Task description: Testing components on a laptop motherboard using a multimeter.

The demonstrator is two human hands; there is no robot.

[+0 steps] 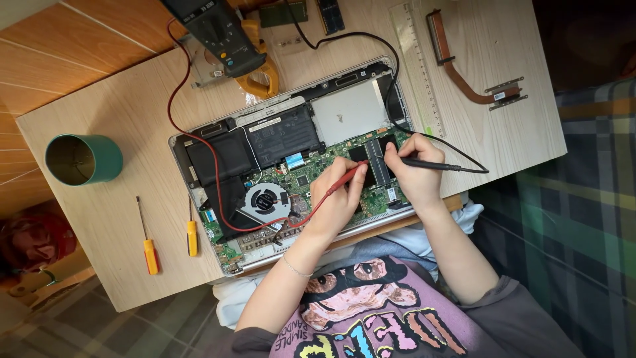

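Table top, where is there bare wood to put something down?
Bare table lies around the two screwdrivers, between the green cup and the laptop, and right of the ruler below the copper heat pipe. Crowded: the far edge by the meter, and over the board where both hands hold probes.

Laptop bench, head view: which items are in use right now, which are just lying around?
In use:
- opened laptop
- red probe in left hand
- black probe in right hand
- meter the leads run to

Lying about:
- two yellow-handled screwdrivers
- green cup
- clear ruler
- copper heat pipe
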